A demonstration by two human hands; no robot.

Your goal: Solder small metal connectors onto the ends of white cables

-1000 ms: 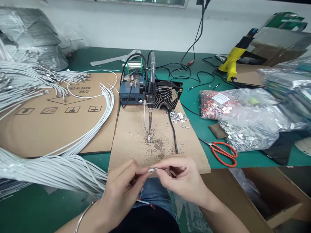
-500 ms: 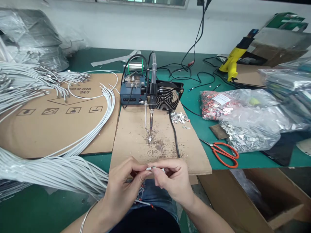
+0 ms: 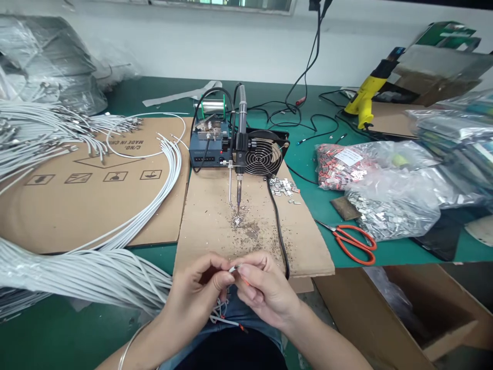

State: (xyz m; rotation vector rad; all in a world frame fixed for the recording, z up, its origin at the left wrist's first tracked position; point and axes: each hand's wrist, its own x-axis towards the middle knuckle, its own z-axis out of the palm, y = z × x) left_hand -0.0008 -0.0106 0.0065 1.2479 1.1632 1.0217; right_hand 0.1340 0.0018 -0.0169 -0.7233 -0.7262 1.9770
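Two-handed here, holding a small white piece (image 3: 232, 269) up between fingertips, overlapping in view the near edge of the cardboard sheet (image 3: 215, 226). With the left hand (image 3: 200, 289), pinching it tight, thumb against forefinger. With the right hand (image 3: 267, 292), pinching too, at the dark end, fingers closed and hiding much of it; showing a sliver of orange under the thumb.

Reading the clock from that grip: up to twelve, room to move over a stretch of speckled cardboard, as far as the downward tip of the soldering iron (image 3: 239, 190). Watch the black cord (image 3: 278, 226), running down the sheet to its near edge, just beside the right hand. At one, a pile of metal connectors (image 3: 283, 186) by the sheet's right edge. Tight at nine: a thick bundle of white cables (image 3: 96, 275), running in behind the left hand. At three, beyond the sheet, orange-handled scissors (image 3: 341, 234) near the front edge of the green table (image 3: 308, 192). At two, a see-through bag of metal pieces (image 3: 393, 216). Below table level, between three and four, an open carton (image 3: 358, 308). Down at six, over the lap, thin white wires (image 3: 229, 322).
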